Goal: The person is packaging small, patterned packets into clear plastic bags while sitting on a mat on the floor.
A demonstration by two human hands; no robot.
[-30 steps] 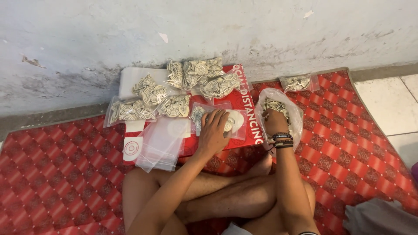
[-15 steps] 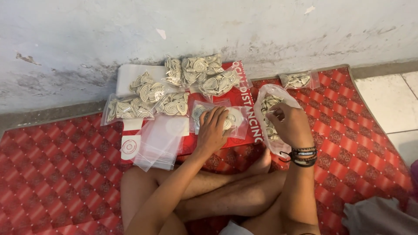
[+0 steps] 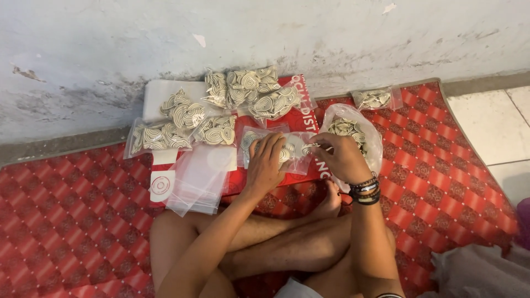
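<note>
The person sits cross-legged on a red patterned floor mat [image 3: 72,221], bare legs folded nearest the camera. Just beyond the knees, the left hand [image 3: 265,165] lies flat on a small clear plastic zip bag partly filled with pale spiral-patterned pieces [image 3: 292,150], its fingers [image 3: 271,144] slightly spread and pressing the bag down onto a red printed sheet [image 3: 306,118] on the mat. The right hand [image 3: 342,157], with dark beaded bracelets [image 3: 364,190] at its wrist, meets the bag's right edge; its fingers [image 3: 316,148] are drawn together, pinching one of the pale pieces at the bag's mouth. Behind this hand stands a larger open clear bag of loose spiral pieces [image 3: 353,129]. Left of the left hand lies a stack of empty clear zip bags [image 3: 196,176]. Farther off, against the worn whitish wall [image 3: 265,38], sits a cluster of filled packets [image 3: 221,107], with one more filled packet [image 3: 375,98] apart at the right.
</note>
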